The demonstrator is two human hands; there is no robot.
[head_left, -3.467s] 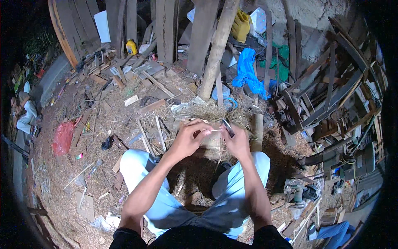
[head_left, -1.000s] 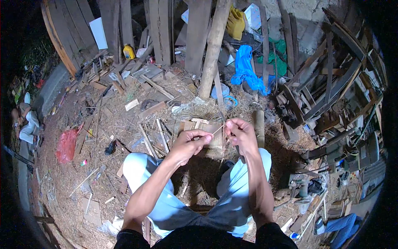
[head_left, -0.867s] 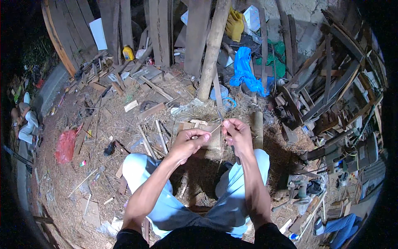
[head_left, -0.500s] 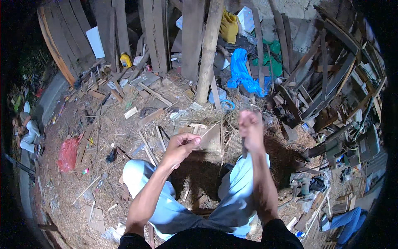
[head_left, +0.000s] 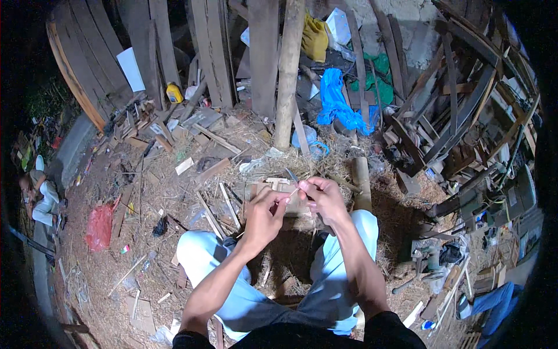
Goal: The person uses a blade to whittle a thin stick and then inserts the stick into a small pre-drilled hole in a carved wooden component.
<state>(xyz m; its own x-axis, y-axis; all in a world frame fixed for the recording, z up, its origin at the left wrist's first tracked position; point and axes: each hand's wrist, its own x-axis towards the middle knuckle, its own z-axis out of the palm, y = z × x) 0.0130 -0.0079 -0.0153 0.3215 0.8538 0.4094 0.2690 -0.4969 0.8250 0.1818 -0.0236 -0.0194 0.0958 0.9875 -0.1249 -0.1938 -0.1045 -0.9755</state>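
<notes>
Straw-covered ground [head_left: 145,256] fills the frame, a wooden block [head_left: 285,200] sits at centre, and just over it the left hand [head_left: 264,215] and right hand [head_left: 322,198] both pinch a thin pale sliver [head_left: 293,191], fingers closed tight on it.

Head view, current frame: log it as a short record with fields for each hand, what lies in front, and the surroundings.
Left hand: pinches one end of a thin pale stick, fingers closed.
Right hand: grip on the other end, with what looks like a small blade sticking up.
In front: wooden block on the straw-covered ground.
Behind: upright wooden post, blue plastic sheet, leaning planks.
Left side: red plastic bag.
</notes>
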